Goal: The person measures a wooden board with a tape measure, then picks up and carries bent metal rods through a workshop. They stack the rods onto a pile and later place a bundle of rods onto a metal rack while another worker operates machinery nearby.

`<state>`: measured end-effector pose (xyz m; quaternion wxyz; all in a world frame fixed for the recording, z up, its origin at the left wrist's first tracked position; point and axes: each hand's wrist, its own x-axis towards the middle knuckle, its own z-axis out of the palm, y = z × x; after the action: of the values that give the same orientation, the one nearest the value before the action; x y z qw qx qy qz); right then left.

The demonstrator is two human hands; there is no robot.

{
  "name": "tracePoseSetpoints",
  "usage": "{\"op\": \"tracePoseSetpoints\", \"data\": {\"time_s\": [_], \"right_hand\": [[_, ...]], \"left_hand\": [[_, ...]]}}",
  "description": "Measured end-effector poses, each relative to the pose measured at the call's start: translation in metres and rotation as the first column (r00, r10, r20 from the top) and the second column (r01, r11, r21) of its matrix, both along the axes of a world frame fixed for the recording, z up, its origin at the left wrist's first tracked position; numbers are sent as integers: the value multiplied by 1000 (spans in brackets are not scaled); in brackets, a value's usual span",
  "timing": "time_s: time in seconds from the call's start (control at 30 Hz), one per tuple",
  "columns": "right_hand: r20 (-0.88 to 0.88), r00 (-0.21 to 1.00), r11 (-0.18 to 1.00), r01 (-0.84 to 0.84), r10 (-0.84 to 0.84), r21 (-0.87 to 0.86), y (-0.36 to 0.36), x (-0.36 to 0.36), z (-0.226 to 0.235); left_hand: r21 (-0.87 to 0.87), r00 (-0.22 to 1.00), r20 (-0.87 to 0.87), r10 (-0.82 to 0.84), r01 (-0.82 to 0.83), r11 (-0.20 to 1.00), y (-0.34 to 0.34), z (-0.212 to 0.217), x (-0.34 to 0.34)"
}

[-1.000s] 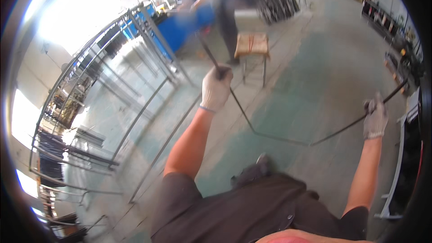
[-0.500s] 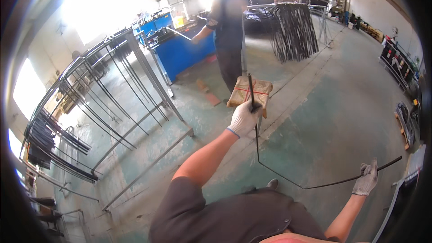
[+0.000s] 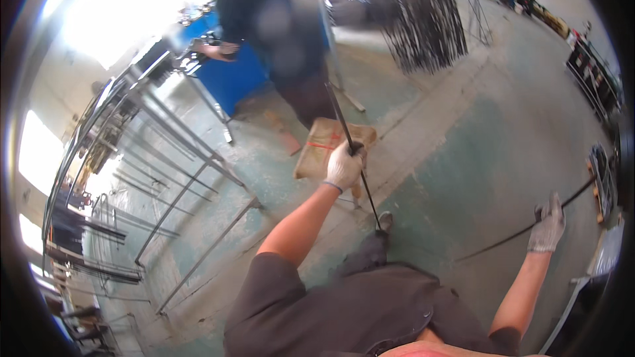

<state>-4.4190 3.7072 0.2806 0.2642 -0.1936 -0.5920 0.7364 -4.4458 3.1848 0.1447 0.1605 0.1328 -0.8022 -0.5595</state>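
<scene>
My left hand [image 3: 344, 166], in a white knitted glove, is closed around one arm of a long, thin, bent black rod [image 3: 338, 116], which slants upward past its fist. My right hand [image 3: 548, 226], in a greyer glove, grips the other arm of the rod toward the right, some fingers pointing up. Between the hands the rod's bent middle is blurred and partly lost from sight. Beyond my left fist stands a stool [image 3: 324, 147] with a brown wrapped top and red straps; the fist overlaps it in view, and I cannot tell whether they touch.
At left stands a metal rack [image 3: 192, 133] hung with curved black rods. Ahead, a person [image 3: 281, 33] in dark clothes works at a blue bench [image 3: 228, 79]. A frame holds many dark strips [image 3: 430, 23] farther back. At right are a pallet [image 3: 600, 192] and shelving [image 3: 589, 79].
The stool and the person ahead appear nearer. My right hand has risen with its end of the rod, and the left arm of the rod leans more. The other person has shifted left in view.
</scene>
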Motion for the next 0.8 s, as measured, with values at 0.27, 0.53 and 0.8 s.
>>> {"op": "tracePoseSetpoints", "data": {"time_s": [0.27,0.53,0.8], "right_hand": [[-85,994,995,74,-68,70,31,-179,27],[-117,987,993,115,-112,18,60,-355,54],[-84,995,998,-51,52,21,113,-543,14]], "left_hand": [[41,992,-68,-106,109,993,50,-6,-252],[227,978,-149,-150,181,957,64,9,-474],[322,978,-197,-71,133,937,108,4,-635]]}}
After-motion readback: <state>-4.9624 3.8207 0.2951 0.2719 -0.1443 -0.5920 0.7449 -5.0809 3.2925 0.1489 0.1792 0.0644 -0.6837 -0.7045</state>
